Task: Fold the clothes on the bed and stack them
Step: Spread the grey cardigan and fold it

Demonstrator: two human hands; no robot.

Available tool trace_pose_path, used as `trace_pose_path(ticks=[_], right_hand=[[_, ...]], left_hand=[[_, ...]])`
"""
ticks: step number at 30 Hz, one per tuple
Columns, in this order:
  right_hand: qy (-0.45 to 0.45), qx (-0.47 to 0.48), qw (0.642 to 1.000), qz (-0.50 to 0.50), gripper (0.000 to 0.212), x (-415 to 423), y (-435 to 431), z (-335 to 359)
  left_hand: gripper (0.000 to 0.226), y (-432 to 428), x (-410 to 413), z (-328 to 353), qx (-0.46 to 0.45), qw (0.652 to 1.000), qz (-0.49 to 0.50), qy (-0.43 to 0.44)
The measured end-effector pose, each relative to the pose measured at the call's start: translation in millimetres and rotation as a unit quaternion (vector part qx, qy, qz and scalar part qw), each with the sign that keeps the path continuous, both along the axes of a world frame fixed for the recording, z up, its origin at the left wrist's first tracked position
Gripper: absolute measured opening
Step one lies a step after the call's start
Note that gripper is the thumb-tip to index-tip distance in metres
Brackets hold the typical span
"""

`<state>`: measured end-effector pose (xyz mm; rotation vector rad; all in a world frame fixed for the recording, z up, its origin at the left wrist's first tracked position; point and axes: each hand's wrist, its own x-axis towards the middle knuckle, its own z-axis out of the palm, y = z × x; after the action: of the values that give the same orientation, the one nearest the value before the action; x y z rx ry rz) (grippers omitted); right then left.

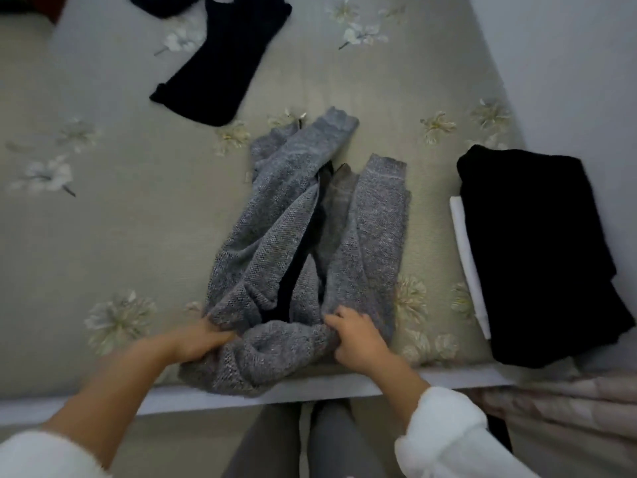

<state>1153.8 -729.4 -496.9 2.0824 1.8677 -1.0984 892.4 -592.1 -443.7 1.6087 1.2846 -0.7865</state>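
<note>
The sweater (pixel 303 236) is laid crumpled at the near edge of the bed (pixel 138 208), its near end gripped by the left hand (pixel 200 343) and right hand (pixel 358 339), fingers curled into the knit. It is judged soft, limp and stretchy, and best held at two corners of the hem.

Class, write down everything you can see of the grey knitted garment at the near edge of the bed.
The grey knitted garment is a flecked, coarse, loose knit. Two long sections run away from the person, each ending in a ribbed band, with something dark showing in the gap between them. It lies crumpled and unfolded on the flowered bed, its bunched near end overlapping the bed's pale edge. The left hand and right hand each grip that near end.
</note>
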Motion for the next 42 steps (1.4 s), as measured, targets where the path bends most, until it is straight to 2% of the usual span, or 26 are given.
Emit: trace_pose_path(ticks=[2,3,5,6,7,8,9,11,12,13,15,16,17,18,19,20,21,23,26,29,31,33,35,37,39,42], right_hand=[[0.003,-0.035,0.998,0.06,0.051,-9,-10,-4],[-0.002,-0.055,0.996,0.074,0.049,-12,-16,-7],[0.005,-0.082,0.995,0.055,0.045,-16,-25,-15],[0.035,-0.081,0.996,-0.004,0.041,-18,-27,-18],[0.081,-0.065,0.989,-0.105,0.034,-21,-27,-20],[0.123,-0.041,0.964,-0.233,0.027,-24,-25,-21],[0.142,-0.009,0.92,-0.364,0.02,-29,-23,-23],[0.092,0.058,0.817,-0.566,0.023,-35,-19,-29],[0.062,0.061,0.784,-0.615,0.035,-39,-18,-31],[0.038,0.042,0.772,-0.633,0.053,-44,-18,-35],[-0.002,-0.028,0.774,-0.632,0.091,-60,-19,-42],[-0.002,-0.069,0.761,-0.645,0.103,-69,-19,-46],[0.018,-0.102,0.728,-0.678,0.109,-78,-19,-50],[0.068,-0.122,0.662,-0.737,0.103,-86,-19,-53],[0.142,-0.125,0.578,-0.794,0.088,-91,-16,-53],[0.194,-0.11,0.514,-0.828,0.07,-94,-14,-52],[0.205,-0.089,0.487,-0.844,0.056,-94,-12,-50],[0.196,-0.04,0.484,-0.852,0.047,-85,-3,-36],[0.214,0.056,0.478,-0.85,0.055,-55,25,9],[0.317,0.166,0.486,-0.798,0.045,-13,50,74],[0.413,0.231,0.518,-0.712,0.033,11,60,119],[0.461,0.256,0.576,-0.624,0.022,24,63,163],[0.43,0.259,0.631,-0.592,0.019,32,60,198],[0.39,0.278,0.653,-0.587,0.014,40,58,227],[0.384,0.297,0.65,-0.584,0.008,47,60,256],[0.406,0.34,0.631,-0.567,0.006,56,72,300]], left_hand=[[0.037,-5,-13,-23,-0.025,0.992,-0.095,0.076],[0.034,-6,-16,-34,-0.013,0.989,-0.111,0.093],[0.028,-6,-17,-55,0.051,0.995,-0.05,0.071],[0.03,-5,-16,-65,0.102,0.994,0.018,0.044],[0.037,-2,-14,-73,0.153,0.984,0.089,0.02],[0.045,1,-12,-79,0.188,0.971,0.144,0.001],[0.051,3,-10,-85,0.211,0.96,0.185,-0.017],[0.058,12,-6,-98,0.231,0.939,0.253,-0.041],[0.061,18,-5,-106,0.231,0.929,0.285,-0.04],[0.065,23,-4,-113,0.224,0.922,0.313,-0.031],[0.068,33,-1,-127,0.182,0.913,0.365,-0.03],[0.066,35,2,-133,0.155,0.907,0.389,-0.04],[0.062,36,5,-137,0.132,0.903,0.406,-0.046],[0.056,36,8,-139,0.115,0.902,0.413,-0.047],[0.048,35,12,-139,0.098,0.907,0.408,-0.046],[0.041,35,15,-138,0.079,0.912,0.4,-0.05],[0.038,35,17,-135,0.062,0.914,0.397,-0.06],[0.034,39,18,-118,0.036,0.905,0.411,-0.102],[0.022,53,17,-73,0.004,0.873,0.438,-0.215],[0.011,68,19,-8,-0.008,0.849,0.406,-0.337],[0.019,75,24,38,0.004,0.831,0.386,-0.4],[0.027,75,28,83,0.033,0.819,0.362,-0.444],[0.028,64,27,124,0.078,0.82,0.33,-0.462],[0.025,54,24,155,0.121,0.818,0.299,-0.477],[0.026,53,22,188,0.161,0.802,0.287,-0.499],[0.041,64,21,237,0.206,0.749,0.283,-0.562]])
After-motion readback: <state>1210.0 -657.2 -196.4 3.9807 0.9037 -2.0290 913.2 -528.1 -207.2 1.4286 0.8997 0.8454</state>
